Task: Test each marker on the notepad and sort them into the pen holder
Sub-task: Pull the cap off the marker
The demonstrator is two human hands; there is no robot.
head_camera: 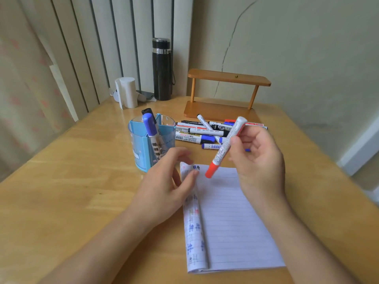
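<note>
My right hand (257, 158) holds a white marker with a red cap (224, 146) tilted above the lined notepad (231, 220), cap end pointing down-left. My left hand (168, 181) hovers with relaxed fingers at the notepad's folded-back left pages, just left of the red cap. A blue see-through pen holder (143, 144) stands left of the notepad with a blue-capped marker (150, 128) and a black-capped one (147, 111) in it. Several loose markers (205, 132) lie in a pile behind the notepad.
A wooden two-tier stand (225, 95) sits behind the marker pile. A black flask (162, 68) and a white roll (128, 92) stand at the back by the curtain. The wooden table (71, 181) fills the view; its right edge runs past the notepad.
</note>
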